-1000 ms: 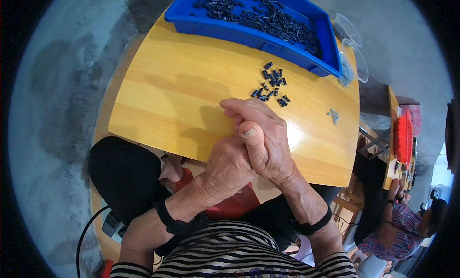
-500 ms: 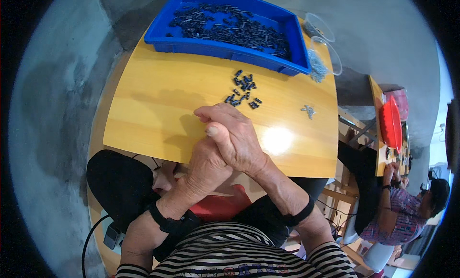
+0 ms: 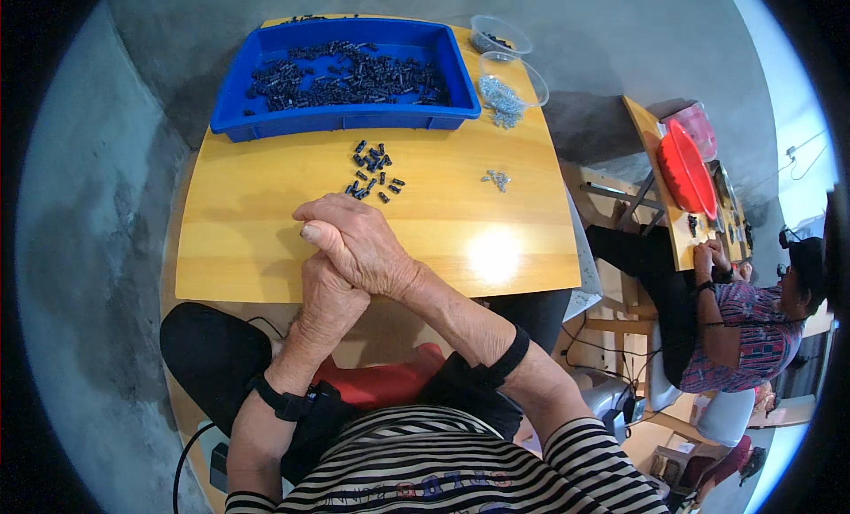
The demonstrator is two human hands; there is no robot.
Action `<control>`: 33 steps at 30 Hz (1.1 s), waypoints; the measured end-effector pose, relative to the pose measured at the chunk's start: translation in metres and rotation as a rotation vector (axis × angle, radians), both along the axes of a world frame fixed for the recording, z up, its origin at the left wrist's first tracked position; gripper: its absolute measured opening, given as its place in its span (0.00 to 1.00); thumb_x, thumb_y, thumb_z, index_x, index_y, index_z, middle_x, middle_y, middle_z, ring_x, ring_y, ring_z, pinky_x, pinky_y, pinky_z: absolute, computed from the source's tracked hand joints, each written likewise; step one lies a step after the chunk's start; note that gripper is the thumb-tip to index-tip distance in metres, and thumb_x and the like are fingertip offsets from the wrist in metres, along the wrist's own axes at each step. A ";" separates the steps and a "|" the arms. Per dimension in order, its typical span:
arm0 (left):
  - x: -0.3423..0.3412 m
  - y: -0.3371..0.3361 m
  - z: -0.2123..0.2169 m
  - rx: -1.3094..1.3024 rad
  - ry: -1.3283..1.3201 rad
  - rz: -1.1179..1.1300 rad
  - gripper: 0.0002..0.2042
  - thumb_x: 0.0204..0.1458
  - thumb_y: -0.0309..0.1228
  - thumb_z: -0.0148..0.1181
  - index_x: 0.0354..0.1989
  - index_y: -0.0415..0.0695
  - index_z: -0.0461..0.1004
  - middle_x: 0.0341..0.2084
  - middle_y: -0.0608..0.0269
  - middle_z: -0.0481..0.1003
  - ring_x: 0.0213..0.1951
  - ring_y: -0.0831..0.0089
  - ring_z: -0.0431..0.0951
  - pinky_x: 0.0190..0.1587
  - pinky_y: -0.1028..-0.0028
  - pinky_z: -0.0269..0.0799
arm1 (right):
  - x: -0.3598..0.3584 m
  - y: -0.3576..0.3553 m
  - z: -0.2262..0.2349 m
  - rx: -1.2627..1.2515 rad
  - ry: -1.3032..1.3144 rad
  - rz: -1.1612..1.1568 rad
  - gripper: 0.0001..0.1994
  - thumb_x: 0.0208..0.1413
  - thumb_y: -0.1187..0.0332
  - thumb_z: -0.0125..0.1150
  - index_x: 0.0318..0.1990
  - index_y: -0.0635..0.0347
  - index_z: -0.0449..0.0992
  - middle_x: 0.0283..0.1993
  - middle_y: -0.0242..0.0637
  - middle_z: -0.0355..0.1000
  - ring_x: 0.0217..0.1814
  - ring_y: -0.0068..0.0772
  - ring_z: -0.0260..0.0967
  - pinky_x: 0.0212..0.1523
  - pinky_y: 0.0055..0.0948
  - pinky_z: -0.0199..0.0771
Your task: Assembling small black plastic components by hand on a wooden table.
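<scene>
My hands are clasped together over the table's near edge. My right hand lies on top, its fingers wrapped round my left hand and its thumb resting across it. The fingers of my left hand are hidden beneath the right. Just beyond them, a loose group of small black parts, cylinder-like in shape, lies on the yellow wooden table. Farther right sits a little heap of small silvery pieces. Neither hand touches these parts.
A blue tray with many black parts stands at the table's far side. Beside it are a clear tub of silvery pieces and another clear tub. At right, a person works at another table with a red basin.
The view has shifted, so the table and tray appear farther left and more of the right side shows. My hands stay clasped in the same way.
</scene>
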State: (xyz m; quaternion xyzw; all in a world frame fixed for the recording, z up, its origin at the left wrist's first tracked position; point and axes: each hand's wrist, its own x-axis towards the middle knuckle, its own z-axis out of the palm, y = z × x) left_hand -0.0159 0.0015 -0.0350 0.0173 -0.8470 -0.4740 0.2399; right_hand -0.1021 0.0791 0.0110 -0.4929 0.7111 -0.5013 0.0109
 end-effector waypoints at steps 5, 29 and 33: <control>0.001 0.001 0.009 -0.013 -0.063 0.024 0.08 0.42 0.25 0.64 0.32 0.41 0.77 0.26 0.51 0.77 0.34 0.52 0.79 0.34 0.62 0.74 | 0.006 0.022 0.020 -0.006 0.123 -0.041 0.14 0.56 0.61 0.57 0.39 0.65 0.75 0.37 0.49 0.73 0.40 0.52 0.70 0.42 0.42 0.71; -0.016 -0.035 0.044 0.128 -0.048 0.052 0.05 0.47 0.22 0.64 0.32 0.36 0.81 0.24 0.59 0.78 0.27 0.75 0.77 0.31 0.78 0.70 | 0.010 0.248 0.029 0.262 0.319 -0.909 0.16 0.49 0.85 0.56 0.46 0.63 0.77 0.37 0.42 0.75 0.40 0.37 0.75 0.42 0.31 0.75; -0.027 -0.043 0.042 0.106 0.026 0.105 0.06 0.47 0.22 0.64 0.34 0.38 0.81 0.26 0.58 0.78 0.30 0.73 0.78 0.32 0.76 0.72 | 0.001 0.309 0.013 0.424 0.251 -1.023 0.18 0.51 0.83 0.53 0.50 0.61 0.75 0.44 0.43 0.75 0.46 0.41 0.74 0.46 0.32 0.75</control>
